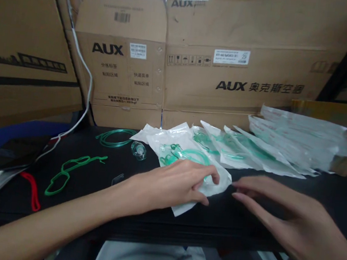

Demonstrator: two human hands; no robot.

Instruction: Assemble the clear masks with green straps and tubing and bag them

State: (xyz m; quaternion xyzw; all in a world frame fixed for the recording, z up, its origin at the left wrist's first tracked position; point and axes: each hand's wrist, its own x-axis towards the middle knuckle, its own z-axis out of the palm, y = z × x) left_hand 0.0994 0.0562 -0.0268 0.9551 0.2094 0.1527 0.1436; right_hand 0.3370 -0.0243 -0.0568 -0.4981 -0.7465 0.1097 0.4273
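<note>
Person's hands, two, bare, above a black tabletop point(94, 179).

Left hand point(180, 182), centre of frame: palm down across a flat, white-edged, clear-fronted plastic pouch with green tubing inside point(190, 151); fingers loosely curled, thumb parted from the index finger; lies over the pouch without visibly gripping it.

Right hand point(289, 212), lower right: thumb and forefinger nearly together beside the pouch's right corner; whether they have hold of it cannot be told.

Pouch: centre of frame, lying slantwise, partly hidden by the left hand.

Further items: overlapping row of similar clear pouches with green contents point(239, 149), right of centre; pile of whitish translucent packets point(299, 137), right; coiled translucent green tube point(111, 144) and small rounded clear plastic piece point(138, 150), left of centre; looped bright-green strap point(64, 172) and narrow red band point(34, 194), lower left; brown cardboard panels printed "AUX" point(194, 80), upper half.
</note>
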